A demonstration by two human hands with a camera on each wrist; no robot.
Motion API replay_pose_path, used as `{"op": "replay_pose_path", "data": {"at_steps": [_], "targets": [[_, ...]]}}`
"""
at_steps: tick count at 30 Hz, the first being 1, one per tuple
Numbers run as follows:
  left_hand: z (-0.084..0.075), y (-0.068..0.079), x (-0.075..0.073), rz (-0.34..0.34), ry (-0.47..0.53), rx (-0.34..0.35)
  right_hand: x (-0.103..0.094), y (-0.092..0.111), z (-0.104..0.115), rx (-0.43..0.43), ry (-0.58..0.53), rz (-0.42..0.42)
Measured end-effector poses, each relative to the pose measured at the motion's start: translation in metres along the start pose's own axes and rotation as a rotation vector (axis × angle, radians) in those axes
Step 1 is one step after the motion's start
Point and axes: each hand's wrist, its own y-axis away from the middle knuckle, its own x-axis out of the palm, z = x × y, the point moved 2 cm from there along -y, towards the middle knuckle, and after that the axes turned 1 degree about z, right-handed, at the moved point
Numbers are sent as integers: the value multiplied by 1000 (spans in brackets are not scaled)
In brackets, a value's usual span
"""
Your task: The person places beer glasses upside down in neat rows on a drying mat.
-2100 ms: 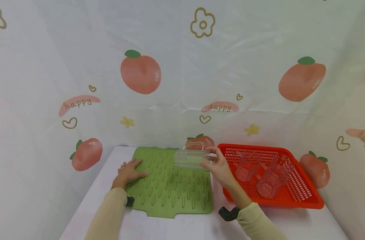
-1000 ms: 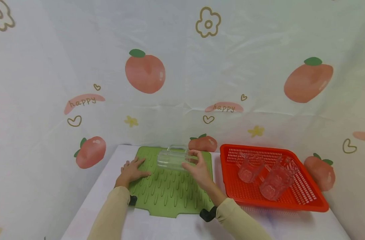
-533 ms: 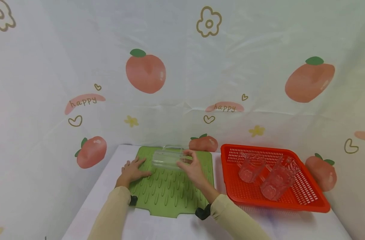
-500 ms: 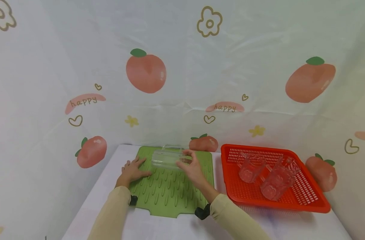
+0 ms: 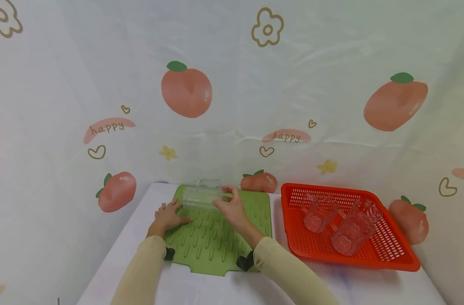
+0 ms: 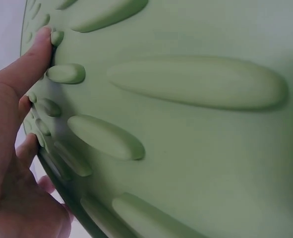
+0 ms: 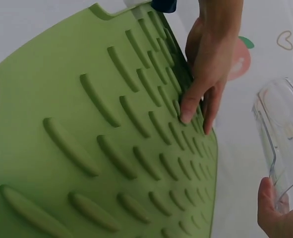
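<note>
A clear mug (image 5: 201, 198) lies sideways in the air over the back left of the green drying mat (image 5: 216, 250), its handle turned up and toward the wall. My right hand (image 5: 233, 209) grips it by its right end, thumb on the near side. On the mat's left edge rests my left hand (image 5: 166, 218), fingers spread and empty. Close up, the left wrist view has the left thumb (image 6: 37, 52) on the ridged mat surface. From the right wrist, the mug (image 7: 285, 124) shows at the right border, above the right hand's fingers (image 7: 266, 198).
To the right of the mat stands a red plastic basket (image 5: 369, 259) with two clear mugs (image 5: 317, 216) inside. A white cloth printed with fruit hangs behind as a backdrop (image 5: 232, 84). White covering (image 5: 170, 288) shows along the table's front.
The right hand has carried the mug leftward, from the mat's right side to its back left, near the left hand. The left hand stays on the mat's edge.
</note>
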Motion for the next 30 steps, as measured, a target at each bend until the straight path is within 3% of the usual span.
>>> {"op": "replay_pose_path", "data": {"at_steps": [17,23,30], "targets": [[-4,6,-4,-42,0,17,17,-22,-9,6,9,-59],[-1,2,1,-60,-23,27,20,-29,-12,8,15,-88],[3,0,2,-69,-24,23,22,-30,-14,11,17,-67]]}}
